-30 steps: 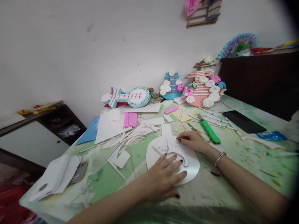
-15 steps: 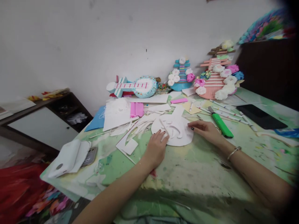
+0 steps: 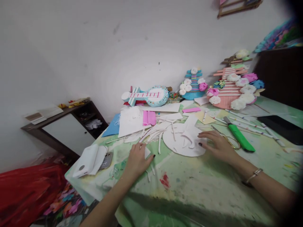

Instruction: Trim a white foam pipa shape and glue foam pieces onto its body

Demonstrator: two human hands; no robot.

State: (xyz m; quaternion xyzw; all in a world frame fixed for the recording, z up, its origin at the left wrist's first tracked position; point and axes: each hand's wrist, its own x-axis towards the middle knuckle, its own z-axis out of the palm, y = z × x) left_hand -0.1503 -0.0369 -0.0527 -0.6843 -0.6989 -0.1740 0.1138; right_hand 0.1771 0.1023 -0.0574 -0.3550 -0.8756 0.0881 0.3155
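A white round cut-out (image 3: 180, 143) with curved strips on it lies on the green-stained table (image 3: 201, 183). My right hand (image 3: 216, 145) rests flat on its right edge, fingers stretched out. My left hand (image 3: 138, 159) lies palm down to the left of the cut-out, covering a small white foam scrap (image 3: 147, 152) among loose white strips (image 3: 153, 135). Neither hand grips anything that I can see.
A green utility knife (image 3: 239, 137) and scissors (image 3: 226, 136) lie right of my right hand, with pens beyond. White, pink and blue sheets (image 3: 132, 121), paper guitars (image 3: 148, 95) and flower models (image 3: 230, 90) stand at the back. A phone in a white case (image 3: 91, 160) lies at the left edge.
My left hand left the round cut-out and slid left onto the scraps. The right hand stayed at the cut-out's right edge. The view swung left.
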